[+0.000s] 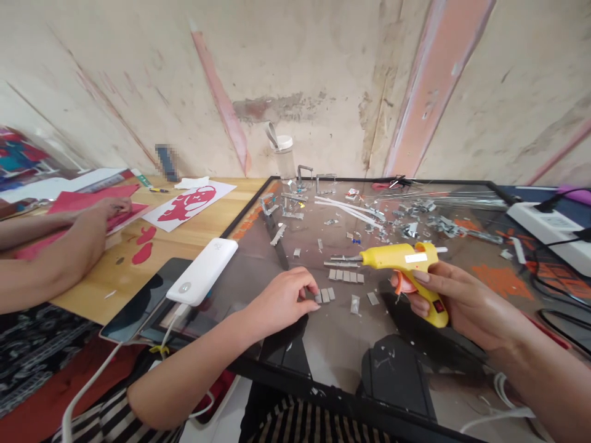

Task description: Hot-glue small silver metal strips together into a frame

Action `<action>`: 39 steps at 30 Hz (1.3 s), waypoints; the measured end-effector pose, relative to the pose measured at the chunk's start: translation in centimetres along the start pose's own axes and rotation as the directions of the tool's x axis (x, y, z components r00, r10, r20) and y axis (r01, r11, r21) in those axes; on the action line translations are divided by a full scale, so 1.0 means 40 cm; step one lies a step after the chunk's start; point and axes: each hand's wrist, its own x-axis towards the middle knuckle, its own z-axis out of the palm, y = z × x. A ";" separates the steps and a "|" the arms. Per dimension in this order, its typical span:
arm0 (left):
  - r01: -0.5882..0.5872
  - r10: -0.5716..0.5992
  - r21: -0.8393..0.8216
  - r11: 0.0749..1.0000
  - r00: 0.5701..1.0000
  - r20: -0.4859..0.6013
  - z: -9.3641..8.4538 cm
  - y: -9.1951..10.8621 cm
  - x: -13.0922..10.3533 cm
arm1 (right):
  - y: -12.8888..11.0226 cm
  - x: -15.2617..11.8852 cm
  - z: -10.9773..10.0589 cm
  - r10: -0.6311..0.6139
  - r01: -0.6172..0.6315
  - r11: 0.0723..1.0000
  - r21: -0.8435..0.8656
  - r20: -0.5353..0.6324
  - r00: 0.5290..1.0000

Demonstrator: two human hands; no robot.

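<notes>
My right hand [462, 295] is wrapped round the grip of a yellow hot glue gun [397, 257], its orange trigger under my fingers. A white glue stick sticks out of the gun's back end, and the nozzle points left. On the dark glossy board [286, 344], my left hand [289, 298] has its thumb and fingertips bent together at the left end of a short row of small grey pieces [327, 295]. Whether it grips one of them is hard to make out. A longer row of grey pieces [346, 276] lies just behind. Two loose pieces, one a small grey block [372, 298], lie between my hands.
At left, another person's hands [108, 212] rest on red paper beside a white sheet with a red cut-out [189, 203]. A white power bank [203, 271] lies at the board's left edge. Grey scraps [443, 224], a lidded jar [285, 157] and a power strip [549, 237] stand farther back.
</notes>
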 end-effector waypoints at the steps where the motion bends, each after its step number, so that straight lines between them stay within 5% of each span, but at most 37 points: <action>1: -0.007 0.007 0.007 1.000 1.000 -0.002 0.000 0.000 -0.001 | -0.001 -0.001 0.001 -0.003 0.002 1.000 -0.002 -0.002 1.000; 14: -0.085 0.090 0.065 0.994 0.992 -0.087 0.011 -0.001 -0.015 | 0.003 0.001 0.001 -0.004 0.004 1.000 0.001 -0.009 1.000; 18: -0.140 0.152 0.090 0.986 0.978 -0.141 0.006 0.010 -0.016 | 0.001 0.010 -0.016 -0.024 0.019 0.999 -0.032 -0.155 0.988; 28: -0.358 0.376 0.123 0.926 0.905 -0.199 -0.033 0.094 0.054 | 0.015 0.054 -0.128 -0.209 0.055 0.944 -0.326 -0.460 0.863; 33: -0.442 0.451 0.091 0.892 0.863 -0.229 -0.016 0.124 0.102 | 0.006 0.054 -0.142 -0.263 0.032 0.894 -0.446 -0.466 0.845; 39: -0.468 0.460 0.037 0.883 0.848 -0.263 0.027 0.090 0.108 | -0.004 0.046 -0.139 -0.216 -0.041 0.881 -0.471 -0.478 0.851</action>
